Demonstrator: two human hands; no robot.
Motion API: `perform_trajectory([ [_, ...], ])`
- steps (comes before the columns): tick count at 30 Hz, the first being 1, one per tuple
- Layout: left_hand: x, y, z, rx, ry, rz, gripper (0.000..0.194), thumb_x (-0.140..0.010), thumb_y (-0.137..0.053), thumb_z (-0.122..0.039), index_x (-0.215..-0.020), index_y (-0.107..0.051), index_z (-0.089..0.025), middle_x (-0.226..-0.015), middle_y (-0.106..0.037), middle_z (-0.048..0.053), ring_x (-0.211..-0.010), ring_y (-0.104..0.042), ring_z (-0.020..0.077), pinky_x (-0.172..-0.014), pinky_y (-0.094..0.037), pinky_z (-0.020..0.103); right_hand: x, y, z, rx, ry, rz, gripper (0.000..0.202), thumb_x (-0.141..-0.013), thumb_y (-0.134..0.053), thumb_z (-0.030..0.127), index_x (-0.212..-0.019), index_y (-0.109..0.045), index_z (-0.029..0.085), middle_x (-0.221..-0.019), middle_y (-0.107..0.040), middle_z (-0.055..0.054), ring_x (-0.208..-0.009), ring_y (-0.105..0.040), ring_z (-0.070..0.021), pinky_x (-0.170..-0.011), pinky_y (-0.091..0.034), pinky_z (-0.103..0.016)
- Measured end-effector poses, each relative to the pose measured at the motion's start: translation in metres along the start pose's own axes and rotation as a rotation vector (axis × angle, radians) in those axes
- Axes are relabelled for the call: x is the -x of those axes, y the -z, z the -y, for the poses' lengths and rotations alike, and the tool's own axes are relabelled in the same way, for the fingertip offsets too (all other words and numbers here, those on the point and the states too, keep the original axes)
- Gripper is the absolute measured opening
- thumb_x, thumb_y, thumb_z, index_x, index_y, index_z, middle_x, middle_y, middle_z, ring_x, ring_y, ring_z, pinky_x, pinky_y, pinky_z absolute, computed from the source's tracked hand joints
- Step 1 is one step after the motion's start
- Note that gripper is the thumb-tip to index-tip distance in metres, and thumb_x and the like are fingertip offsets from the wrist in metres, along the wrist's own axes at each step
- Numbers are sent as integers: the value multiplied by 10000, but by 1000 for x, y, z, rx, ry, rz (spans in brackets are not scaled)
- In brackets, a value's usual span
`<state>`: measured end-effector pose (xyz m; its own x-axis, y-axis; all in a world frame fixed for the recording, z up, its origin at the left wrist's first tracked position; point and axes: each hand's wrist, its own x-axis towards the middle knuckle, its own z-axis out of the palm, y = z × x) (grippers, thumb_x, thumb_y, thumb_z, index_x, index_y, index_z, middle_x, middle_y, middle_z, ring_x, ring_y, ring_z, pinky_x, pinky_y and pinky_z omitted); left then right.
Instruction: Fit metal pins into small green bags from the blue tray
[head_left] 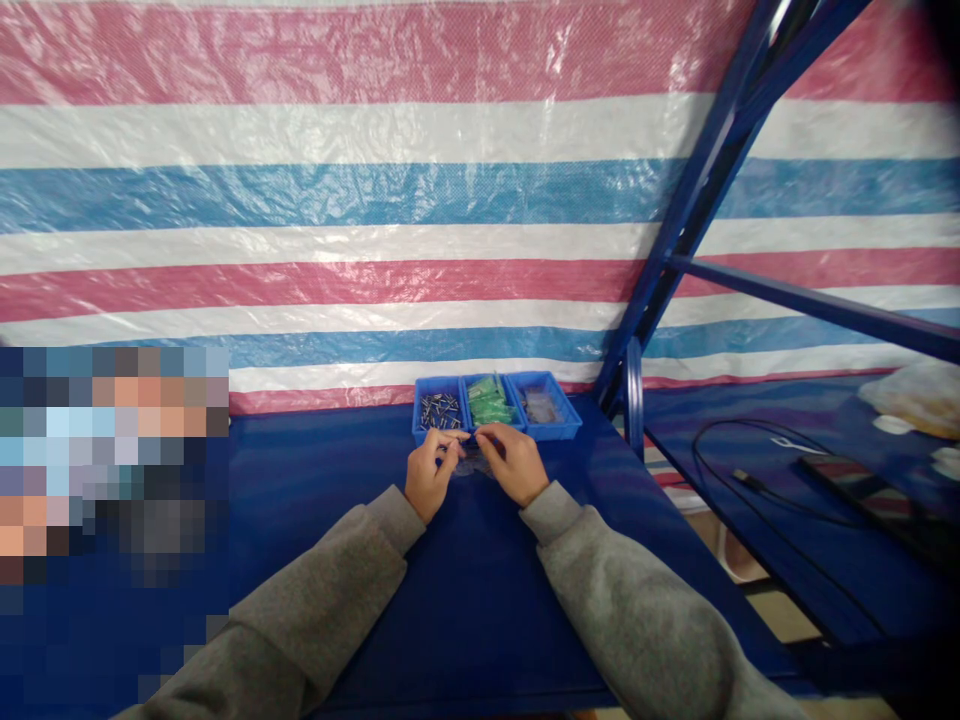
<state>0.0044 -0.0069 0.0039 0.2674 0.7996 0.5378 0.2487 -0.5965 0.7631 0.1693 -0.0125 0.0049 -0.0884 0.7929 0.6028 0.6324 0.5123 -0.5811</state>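
- The left hand [427,478] has its thumb and forefinger drawn close together; whether they pinch anything cannot be told.
- The right hand [516,465] mirrors it, fingers bent and tips near the left ones; its grip cannot be told either.
- Something small and dark [472,436] shows between the two sets of fingertips, too small to make out.
- Clear plastic [469,465] lies below, between the hands on the blue table [465,600].
- Just beyond the fingers, three blue bins [559,432] stand side by side: dark and silver small parts [440,411] in the left one, green packets [490,402] in the middle, clear pieces [541,406] in the right.
- Grey sleeves [337,590] cover both forearms.
- A pixelated patch hides the table's left side.
- To the right, a blue metal frame [675,235] rises beside a second table [671,418] bearing a black cable [748,482].
- Behind everything hangs a striped sheet [337,195] in red, white and blue.
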Motion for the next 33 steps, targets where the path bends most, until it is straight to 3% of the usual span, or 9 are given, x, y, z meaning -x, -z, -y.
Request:
perform_trajectory([
  [7,0,-2,-1,-139,7,-5,182,-887,-462,-307,-873,-557,-152,-772,-641,30,-642,-594,110,-638,-484,221,1,-1,-2,17,22,6,222,-898,-427,279,-841,-625,194,-855,-665,-67,-807,-610,-189,-721,-454,-278],
  [17,-4,2,-5,-197,-135,27,220,-887,-471,-291,-935,-649,-171,-881,-667,59,-794,-611,153,-755,-471,258,-1,2,1,16,5,-5,206,-889,-440,257,-823,-624,192,-829,-665,-57,-776,-607,-182,-704,-446,-269],
  [25,-3,1,0,-153,3,-15,204,-862,-505,-341,-966,-562,-176,-573,-544,-40,-517,-526,93,-564,-435,197,1,6,9,-46,81,87,168,-872,-461,236,-884,-623,192,-818,-652,-45,-743,-598,-167,-694,-444,-266],
  [29,-2,1,0,-124,15,-28,202,-871,-484,-345,-955,-558,-177,-543,-520,-49,-489,-506,83,-526,-423,181,1,4,10,-53,103,153,166,-873,-468,257,-826,-614,193,-732,-627,-25,-663,-575,-152,-642,-433,-253],
  [33,-3,2,0,-104,19,-23,216,-874,-482,-340,-949,-597,-173,-650,-611,-9,-536,-558,90,-534,-449,183,0,5,9,-31,60,112,203,-899,-427,266,-801,-589,193,-714,-619,-24,-674,-577,-153,-634,-416,-242],
])
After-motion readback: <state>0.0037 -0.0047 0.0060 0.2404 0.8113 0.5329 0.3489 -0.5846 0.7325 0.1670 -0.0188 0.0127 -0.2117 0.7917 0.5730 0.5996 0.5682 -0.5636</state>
